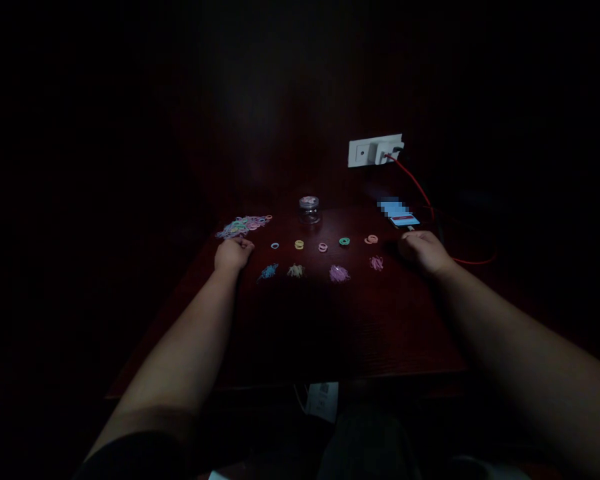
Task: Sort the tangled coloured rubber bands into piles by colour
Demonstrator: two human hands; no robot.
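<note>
My left hand (231, 254) rests closed on the dark red table, just in front of a mixed heap of coloured rubber bands (245, 226). Curled into a fist, my right hand (423, 251) lies to the right of the orange bands (372, 239); no object shows in either hand. Between them runs a row of small bands: blue (275, 246), yellow (299, 245), pink (323, 247) and green (345, 241). Nearer to me lie little piles of blue bands (269, 271), pale yellow bands (296, 271), purple bands (339, 273) and pink bands (377, 263).
A clear lidded jar (309, 210) stands behind the row. At the back right lies a phone (401, 215), screen lit. A red cable (415, 177) runs from a charger in the wall socket (363, 153). The table (290, 340) is dim, its surroundings nearly black.
</note>
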